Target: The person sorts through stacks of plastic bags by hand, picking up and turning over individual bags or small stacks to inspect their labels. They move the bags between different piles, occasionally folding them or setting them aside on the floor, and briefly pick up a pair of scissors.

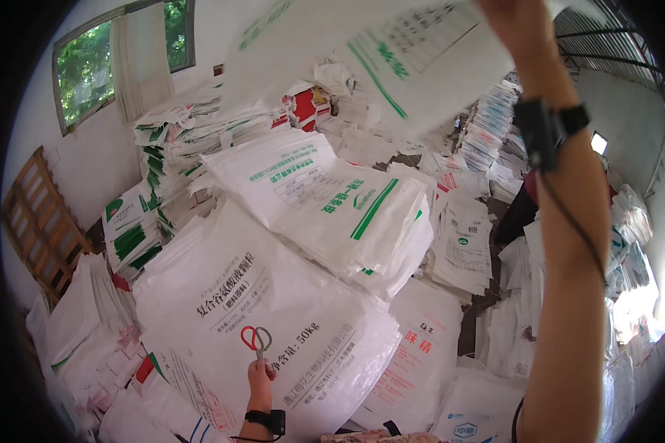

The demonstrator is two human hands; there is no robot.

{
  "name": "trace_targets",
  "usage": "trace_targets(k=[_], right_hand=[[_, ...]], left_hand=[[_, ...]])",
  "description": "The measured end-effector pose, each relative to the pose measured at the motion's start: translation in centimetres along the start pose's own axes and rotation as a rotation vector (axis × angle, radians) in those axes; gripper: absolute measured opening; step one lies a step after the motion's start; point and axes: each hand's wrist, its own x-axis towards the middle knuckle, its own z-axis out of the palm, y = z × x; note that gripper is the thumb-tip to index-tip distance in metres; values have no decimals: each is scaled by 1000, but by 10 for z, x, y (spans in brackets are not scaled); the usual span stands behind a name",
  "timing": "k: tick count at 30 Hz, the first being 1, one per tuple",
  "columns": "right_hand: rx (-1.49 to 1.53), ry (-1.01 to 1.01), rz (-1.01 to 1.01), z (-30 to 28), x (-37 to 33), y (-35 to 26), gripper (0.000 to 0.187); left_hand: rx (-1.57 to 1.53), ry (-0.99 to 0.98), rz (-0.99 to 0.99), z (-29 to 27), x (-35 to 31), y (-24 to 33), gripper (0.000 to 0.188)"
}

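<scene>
My left hand (258, 378) is closed around a pair of scissors (259, 353), its red and grey handle loops pointing up. It is over a large white sack (192, 273) with black print, which lies on top of a stack. High at the upper right, my right hand (516, 26) grips a white sack (436, 81) with green print, lifted and slightly blurred; the fingers are partly cut off by the frame's edge. Between the hands, a pile of similar green-printed white sacks (325, 196) rests across the far part of the black-printed one.
Stacked sacks (177, 148) rise at the far left, below a curtained window (89, 70). A wooden pallet (44, 221) leans on the left wall. More bundles stand at the right (488, 118), and a red-printed sack (414, 354) lies near me.
</scene>
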Motion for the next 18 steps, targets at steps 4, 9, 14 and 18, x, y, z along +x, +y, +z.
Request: trace_targets(k=[4,9,14,18], right_hand=[[181,291,265,-57,-109,108,29],[170,855,779,-126,-280,254,27],[111,1303,926,-176,-440,341,28],[-99,1095,1121,-178,-519,367,35]], left_hand=[[97,19,11,-8,-1,6,21],[98,30,-30,25,35,-13,19],[72,79,-115,36,32,-32,19],[63,31,-111,42,36,-28,24]])
